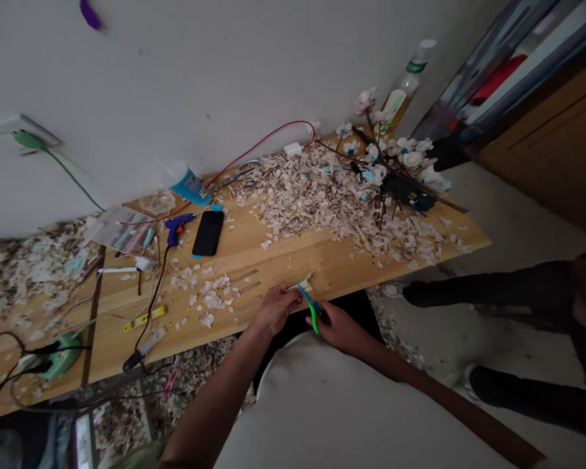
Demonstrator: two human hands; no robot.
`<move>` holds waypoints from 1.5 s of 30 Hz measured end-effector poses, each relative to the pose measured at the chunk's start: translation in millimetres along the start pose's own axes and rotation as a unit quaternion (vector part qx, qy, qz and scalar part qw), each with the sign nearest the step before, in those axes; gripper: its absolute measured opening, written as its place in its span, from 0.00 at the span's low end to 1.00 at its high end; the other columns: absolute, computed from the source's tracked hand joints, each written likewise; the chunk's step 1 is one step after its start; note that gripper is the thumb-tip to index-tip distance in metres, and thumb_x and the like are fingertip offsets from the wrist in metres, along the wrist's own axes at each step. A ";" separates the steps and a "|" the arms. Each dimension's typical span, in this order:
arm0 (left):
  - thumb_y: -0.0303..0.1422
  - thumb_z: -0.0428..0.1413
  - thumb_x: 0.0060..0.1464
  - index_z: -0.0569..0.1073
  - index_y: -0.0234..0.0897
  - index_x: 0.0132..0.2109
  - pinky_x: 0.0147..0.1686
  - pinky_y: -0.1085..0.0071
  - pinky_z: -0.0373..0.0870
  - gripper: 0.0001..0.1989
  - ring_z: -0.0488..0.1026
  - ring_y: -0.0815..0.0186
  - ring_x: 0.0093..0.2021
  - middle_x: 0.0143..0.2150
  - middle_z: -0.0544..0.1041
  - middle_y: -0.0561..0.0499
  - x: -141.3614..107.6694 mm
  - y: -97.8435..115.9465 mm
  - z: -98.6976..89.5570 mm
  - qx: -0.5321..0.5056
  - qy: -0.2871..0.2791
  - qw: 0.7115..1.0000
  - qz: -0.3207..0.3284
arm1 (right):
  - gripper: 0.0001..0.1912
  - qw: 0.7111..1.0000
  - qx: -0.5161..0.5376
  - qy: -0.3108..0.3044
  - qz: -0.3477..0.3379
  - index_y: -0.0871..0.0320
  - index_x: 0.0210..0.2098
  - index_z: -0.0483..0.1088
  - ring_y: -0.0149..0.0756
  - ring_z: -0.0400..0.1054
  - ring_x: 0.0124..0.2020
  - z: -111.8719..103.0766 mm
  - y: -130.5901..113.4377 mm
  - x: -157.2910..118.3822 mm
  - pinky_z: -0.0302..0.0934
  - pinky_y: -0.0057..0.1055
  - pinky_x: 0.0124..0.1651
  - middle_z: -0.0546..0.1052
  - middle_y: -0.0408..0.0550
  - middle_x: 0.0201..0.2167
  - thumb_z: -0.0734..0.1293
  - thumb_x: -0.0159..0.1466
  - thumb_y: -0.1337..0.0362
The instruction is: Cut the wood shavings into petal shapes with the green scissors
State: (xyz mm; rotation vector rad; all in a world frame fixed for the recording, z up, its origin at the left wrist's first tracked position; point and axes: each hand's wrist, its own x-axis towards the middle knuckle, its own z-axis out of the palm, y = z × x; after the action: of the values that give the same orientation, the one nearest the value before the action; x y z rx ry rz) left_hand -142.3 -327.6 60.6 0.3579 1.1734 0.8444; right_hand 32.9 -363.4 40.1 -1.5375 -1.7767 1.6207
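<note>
My left hand [279, 307] is closed on a small pale piece [306, 281], over the front edge of the wooden table [293, 260]. Just to its right, my right hand [336, 326] is closed around the handles of green and blue scissors [313, 311]. The blades reach toward the pale piece and seem to touch it. Behind my hands lies a broad heap of pale petal-like scraps [307, 189]. A smaller scatter of scraps [215, 293] lies to the left of my left hand.
A phone [208, 233], a blue glue gun [176, 228] and a blue cup [191, 185] stand left of the heap. Branches with white flowers [381, 163] and a bottle [403, 94] are back right. A person's dark-clothed legs [488, 286] are at right.
</note>
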 end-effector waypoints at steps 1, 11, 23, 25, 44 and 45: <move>0.30 0.69 0.33 0.77 0.30 0.28 0.29 0.75 0.64 0.12 0.68 0.73 0.25 0.24 0.74 0.53 0.2 -1.4 1.2 -0.004 0.004 1.000 -0.001 | 0.15 1.000 -0.001 -0.003 0.000 0.60 0.44 0.69 0.43 0.70 0.42 -0.1 -0.2 -1.0 0.61 0.38 0.49 0.77 0.55 0.41 0.65 0.63 0.57; 0.28 0.69 0.32 0.79 0.32 0.32 0.32 0.73 0.68 0.14 0.71 0.70 0.29 0.29 0.78 0.51 0.9 -4.6 3.4 -0.013 0.044 0.999 0.017 | 0.19 1.000 0.006 0.012 -0.008 0.59 0.50 0.67 0.42 0.69 0.44 1.6 4.4 4.1 0.61 0.36 0.48 0.76 0.53 0.43 0.65 0.63 0.56; 0.27 0.69 0.30 0.79 0.34 0.30 0.35 0.73 0.69 0.14 0.71 0.70 0.28 0.28 0.78 0.53 2.7 -5.7 5.8 -0.028 0.056 0.998 0.028 | 0.16 0.999 0.039 0.007 -0.011 0.60 0.46 0.68 0.40 0.69 0.41 4.6 2.9 8.8 0.61 0.35 0.45 0.76 0.52 0.40 0.65 0.63 0.57; 0.28 0.68 0.30 0.78 0.34 0.30 0.34 0.73 0.69 0.13 0.71 0.70 0.27 0.27 0.77 0.53 4.5 -7.7 7.1 -0.027 0.068 0.997 0.034 | 0.16 0.999 0.046 0.005 -0.007 0.60 0.46 0.68 0.41 0.69 0.42 6.1 4.8 10.1 0.61 0.35 0.46 0.76 0.52 0.40 0.65 0.63 0.56; 0.28 0.67 0.32 0.77 0.35 0.29 0.32 0.73 0.67 0.11 0.70 0.71 0.25 0.25 0.76 0.53 8.2 -14.2 12.9 -0.004 0.071 0.997 0.035 | 0.19 0.998 0.058 0.003 0.006 0.59 0.53 0.65 0.45 0.70 0.48 7.1 6.4 8.4 0.61 0.39 0.51 0.77 0.56 0.44 0.64 0.65 0.58; 0.28 0.68 0.33 0.77 0.35 0.29 0.32 0.73 0.68 0.11 0.70 0.70 0.26 0.26 0.76 0.53 8.1 -14.6 13.2 -0.009 0.069 0.997 0.032 | 0.19 0.998 0.062 0.004 0.004 0.59 0.53 0.65 0.45 0.70 0.48 6.8 6.0 8.3 0.61 0.40 0.51 0.77 0.56 0.45 0.64 0.65 0.58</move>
State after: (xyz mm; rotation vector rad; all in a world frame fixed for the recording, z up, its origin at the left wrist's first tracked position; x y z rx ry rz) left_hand -123.5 -328.9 50.7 0.3279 1.2872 0.9478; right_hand 27.4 -361.6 29.3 -1.4956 -1.6356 1.6911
